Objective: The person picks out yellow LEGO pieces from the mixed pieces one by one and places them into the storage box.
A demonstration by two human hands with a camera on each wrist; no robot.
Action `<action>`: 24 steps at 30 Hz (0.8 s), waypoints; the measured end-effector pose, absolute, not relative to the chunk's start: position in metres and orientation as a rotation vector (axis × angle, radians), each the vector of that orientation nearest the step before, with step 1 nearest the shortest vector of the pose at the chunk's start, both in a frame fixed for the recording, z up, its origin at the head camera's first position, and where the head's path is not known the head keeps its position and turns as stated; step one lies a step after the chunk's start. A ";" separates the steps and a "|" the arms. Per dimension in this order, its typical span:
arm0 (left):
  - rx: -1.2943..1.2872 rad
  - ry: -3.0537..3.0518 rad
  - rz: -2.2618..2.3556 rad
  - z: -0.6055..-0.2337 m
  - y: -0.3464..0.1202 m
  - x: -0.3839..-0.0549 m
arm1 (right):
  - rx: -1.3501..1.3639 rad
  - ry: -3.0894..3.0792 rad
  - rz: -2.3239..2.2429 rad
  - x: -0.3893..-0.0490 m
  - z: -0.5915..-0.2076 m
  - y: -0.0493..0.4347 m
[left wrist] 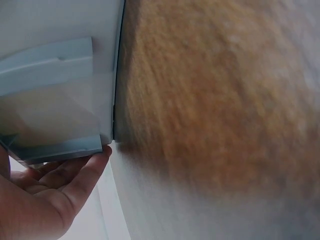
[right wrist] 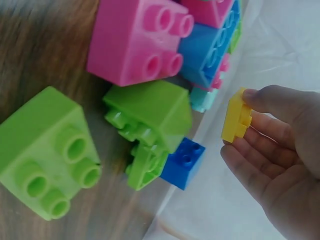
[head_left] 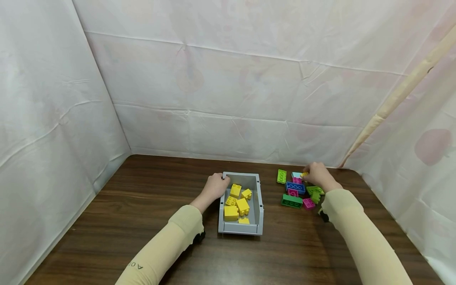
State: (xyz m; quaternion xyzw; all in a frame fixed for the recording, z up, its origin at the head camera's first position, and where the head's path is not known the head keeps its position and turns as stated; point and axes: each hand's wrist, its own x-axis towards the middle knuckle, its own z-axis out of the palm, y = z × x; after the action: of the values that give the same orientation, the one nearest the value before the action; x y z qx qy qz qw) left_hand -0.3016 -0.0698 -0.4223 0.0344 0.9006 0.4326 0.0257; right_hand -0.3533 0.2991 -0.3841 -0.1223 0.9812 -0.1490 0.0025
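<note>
My left hand grips the far left corner of a grey plastic bin. In the left wrist view its fingers curl round the end of the bin's wall. Several yellow toy bricks lie inside the bin. Over at the right, my right hand pinches a small yellow brick between thumb and fingers. Below and beside that hand is a loose group of bricks, among them a blue brick, a dark green brick and a pink brick.
A light green brick lies at the left edge of the loose group. The dark wooden table meets white cloth curtains behind and at both sides. A cloth-wrapped pole slants down at the back right.
</note>
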 end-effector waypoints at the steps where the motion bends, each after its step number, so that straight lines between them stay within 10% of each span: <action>1: 0.107 2.783 1.335 -0.422 -0.070 -0.302 | -0.387 3.083 -0.472 -0.353 -0.382 0.298; 24: 0.120 2.785 1.350 -0.422 -0.069 -0.301 | -0.599 3.178 -0.476 -0.334 -0.341 0.262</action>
State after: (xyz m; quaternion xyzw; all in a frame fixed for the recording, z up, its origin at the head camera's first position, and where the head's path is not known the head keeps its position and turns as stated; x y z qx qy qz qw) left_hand -0.3009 -0.0691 -0.4220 0.0388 0.8990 0.4357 0.0222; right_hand -0.3344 0.2618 -0.3408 -0.1828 0.9703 -0.1454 -0.0633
